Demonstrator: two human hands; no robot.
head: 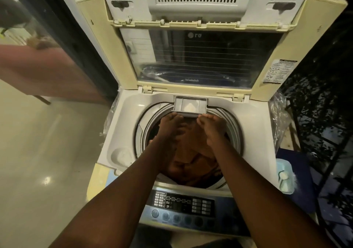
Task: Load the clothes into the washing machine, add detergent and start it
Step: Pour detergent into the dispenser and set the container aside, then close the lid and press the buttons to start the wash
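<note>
Detergent step in hand: powder (190, 107) already in drawer (190, 105) above clothes (191, 152) in drum (152, 117), left hand (169, 127) and right hand (211, 128) open-fingered on drawer front, next pushing shut evenly, then lid (200, 56) down.

1. The yellowed cream plastic lid frame (284, 43) at twelve o'clock looks matt; its dark glass window (210, 56) is glossy.
2. The small grey plastic detergent drawer (190, 105) beyond my fingertips holds rough white powder.
3. The soft brown cloth clothes (191, 152) lie creased.
4. The blue glossy plastic control panel (183, 207) shines at six o'clock.
</note>
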